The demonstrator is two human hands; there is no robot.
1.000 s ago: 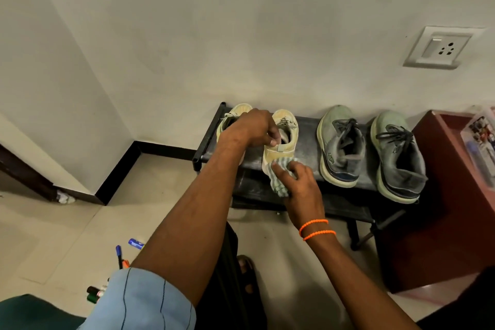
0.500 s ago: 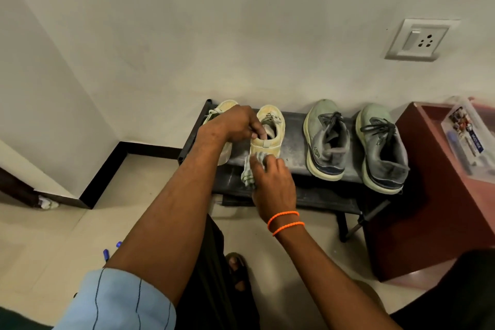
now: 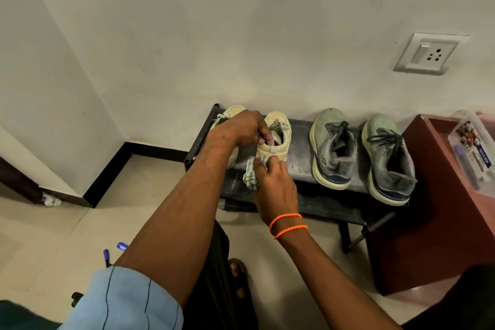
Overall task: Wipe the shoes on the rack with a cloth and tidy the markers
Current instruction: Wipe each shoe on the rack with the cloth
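Fingers of the left hand [image 3: 247, 128] curl over the heel collar of the yellow shoe [image 3: 276, 136], gripping it as they did a second ago, with the shoe standing on the top shelf of the black rack [image 3: 300, 158]. The right hand [image 3: 276, 185] pinches the striped cloth [image 3: 250, 175] against the shoe's heel; the cloth now hangs down more to the left of the hand than it did a second ago, when it was bunched under the fingertips. Two orange bands [image 3: 288, 224] circle the right wrist. The second yellow shoe [image 3: 227, 115] sits just left of the held one, mostly hidden behind the left forearm. Further right on the same shelf stand the two grey-green shoes [image 3: 333, 150], side by side and well apart from both hands, where they stood before. On the floor at lower left lie the markers [image 3: 107, 256]; fewer of them show than a second ago, since the blue sleeve [image 3: 126, 300] covers that corner. A red-brown cabinet [image 3: 428, 222] stands right of the rack, with a clear plastic box [image 3: 474, 147] on top. A wall socket [image 3: 428, 53] is mounted above.
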